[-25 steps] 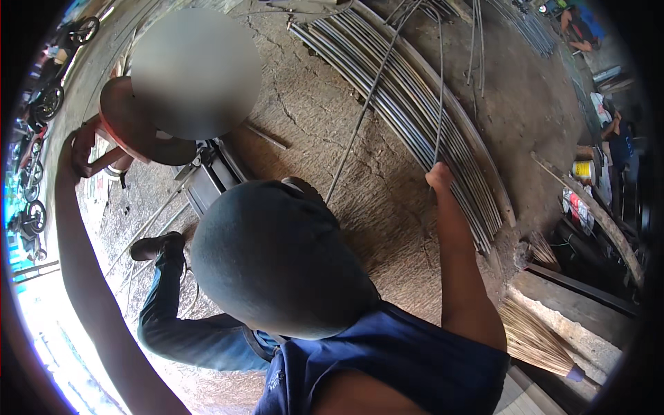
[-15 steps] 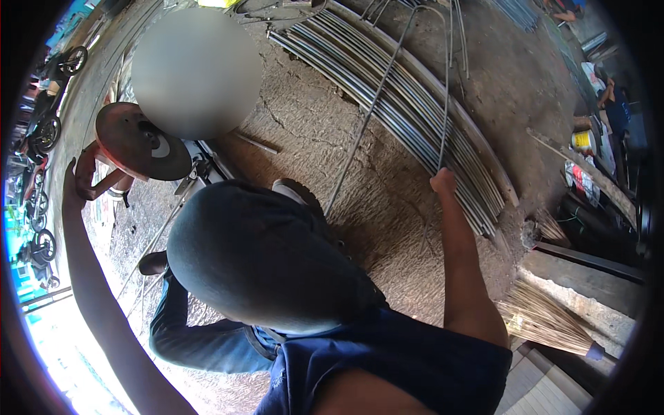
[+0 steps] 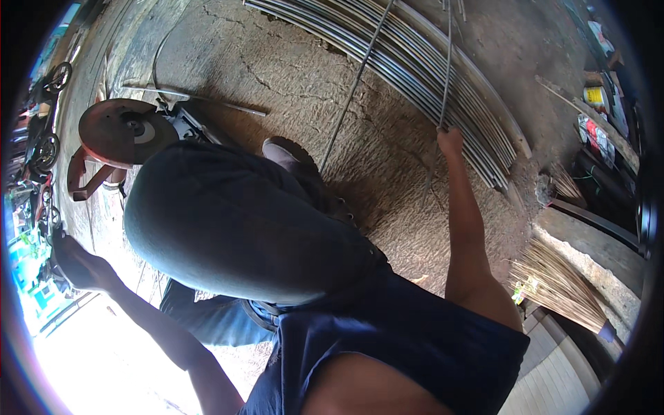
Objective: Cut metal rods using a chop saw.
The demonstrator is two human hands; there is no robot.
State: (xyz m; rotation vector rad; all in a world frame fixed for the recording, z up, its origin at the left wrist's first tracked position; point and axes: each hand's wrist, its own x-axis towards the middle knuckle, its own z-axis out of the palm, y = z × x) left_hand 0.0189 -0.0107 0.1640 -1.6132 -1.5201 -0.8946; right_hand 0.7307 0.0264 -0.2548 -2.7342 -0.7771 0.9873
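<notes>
Thin metal rod runs down from the upper edge, right of centre, its lower part in the person's grasp. At the far left of the frame, motorcycles stand in a row. Below them, in the lower left, the left hand is dark against the glare, its fingers loosely spread, with nothing visible in it; it is near the saw's handle but apart from it. Above the hand, in the upper left, sits a reddish cut-off saw with a round disc. Just right of it, a short bar lies on the floor, above a bent knee in dark trousers. At upper centre, a slanting rod crosses the floor and a bundle of metal rods; the frame does not show whether it joins the held one. Right of centre, the right hand is closed around the rod. A straw broom lies at lower right, and a yellow-labelled container stands at upper right.
</notes>
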